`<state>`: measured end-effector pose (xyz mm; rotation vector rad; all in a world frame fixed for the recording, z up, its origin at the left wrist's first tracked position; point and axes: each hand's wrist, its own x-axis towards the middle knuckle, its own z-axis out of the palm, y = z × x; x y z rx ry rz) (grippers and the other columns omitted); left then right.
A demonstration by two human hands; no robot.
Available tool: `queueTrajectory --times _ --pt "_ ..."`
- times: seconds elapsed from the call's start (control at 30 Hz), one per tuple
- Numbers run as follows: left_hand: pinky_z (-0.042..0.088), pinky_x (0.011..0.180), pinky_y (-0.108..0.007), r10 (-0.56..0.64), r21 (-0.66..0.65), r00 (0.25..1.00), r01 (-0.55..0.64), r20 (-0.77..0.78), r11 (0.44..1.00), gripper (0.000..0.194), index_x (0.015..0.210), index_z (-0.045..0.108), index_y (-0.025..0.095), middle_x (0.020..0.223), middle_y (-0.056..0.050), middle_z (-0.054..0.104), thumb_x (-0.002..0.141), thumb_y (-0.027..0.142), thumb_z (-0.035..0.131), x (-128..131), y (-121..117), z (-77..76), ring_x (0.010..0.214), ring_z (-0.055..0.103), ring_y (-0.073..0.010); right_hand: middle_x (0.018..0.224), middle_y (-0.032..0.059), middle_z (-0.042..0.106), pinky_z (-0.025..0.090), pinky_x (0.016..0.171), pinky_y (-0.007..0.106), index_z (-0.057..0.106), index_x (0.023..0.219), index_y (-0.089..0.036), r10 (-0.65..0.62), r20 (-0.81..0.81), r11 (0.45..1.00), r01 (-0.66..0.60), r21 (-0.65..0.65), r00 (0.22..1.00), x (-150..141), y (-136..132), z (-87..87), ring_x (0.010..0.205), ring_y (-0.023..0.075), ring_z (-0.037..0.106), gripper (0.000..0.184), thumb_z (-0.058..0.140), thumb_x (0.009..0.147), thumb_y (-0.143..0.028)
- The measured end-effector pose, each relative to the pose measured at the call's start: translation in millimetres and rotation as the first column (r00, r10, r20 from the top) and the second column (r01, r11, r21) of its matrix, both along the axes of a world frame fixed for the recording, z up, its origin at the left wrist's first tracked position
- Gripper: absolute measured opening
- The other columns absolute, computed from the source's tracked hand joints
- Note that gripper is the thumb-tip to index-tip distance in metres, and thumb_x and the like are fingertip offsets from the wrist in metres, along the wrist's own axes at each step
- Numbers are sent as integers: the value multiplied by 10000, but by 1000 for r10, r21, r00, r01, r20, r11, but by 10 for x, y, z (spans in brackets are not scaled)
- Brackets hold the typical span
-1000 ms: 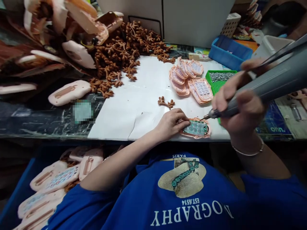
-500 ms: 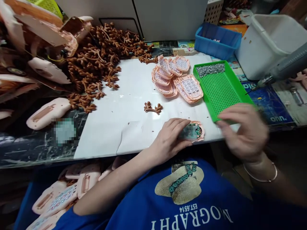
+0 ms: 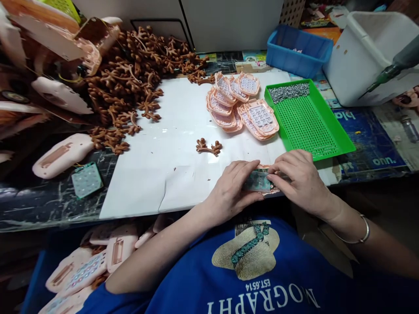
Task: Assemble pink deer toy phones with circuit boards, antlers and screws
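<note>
While the left hand (image 3: 231,187) grasps a pink shell (image 3: 263,166) and its green circuit board (image 3: 257,181) at the near edge of the white sheet (image 3: 147,174), we list the right hand (image 3: 299,181), fingertips at the board's right end; whether they grip anything, we cannot tell. Step in hand, as we judge it: fine fingertip work at that end, driver (image 3: 406,56) apart. Next move calls for, in our judgement: steady left hold, light right fingertips. Also entered: brown branched piece (image 3: 208,147), single; green tray (image 3: 347,146), with small metal pieces (image 3: 290,91)
</note>
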<state>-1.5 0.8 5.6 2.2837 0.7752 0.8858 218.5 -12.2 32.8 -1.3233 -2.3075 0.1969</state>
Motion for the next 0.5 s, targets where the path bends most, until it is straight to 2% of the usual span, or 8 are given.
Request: queueTrajectory --times 0.13,0.33,0.5 --pt "500 970 -449 -8 12 1000 7 31 1000 705 1459 337 209 1292 -145 605 879 369 705 1 2 -16 1152 573 -255 821 15 639 334 830 382 626 824 -179 -9 -9 1000 9 -11 1000 -19 23 15 825 199 566 135 585 946 -221" --pt "500 969 -441 -8 28 999 7 40 1000 738 1469 324 195 1278 -146 613 869 366 718 5 16 -38 1132 573 -250 826 34 639 338 839 389 619 826 -178 -48 117 996 39 77 992 -54 79 -36 821 215 528 153 549 955 -221" --pt "500 974 -450 -23 35 1000 23 2 999 635 1411 401 172 1272 -153 614 886 373 696 4 20 -22 1140 567 -255 809 35 633 359 830 402 618 814 -179 -39 155 995 25 94 987 -59 112 -72 820 225 539 157 553 949 -225"
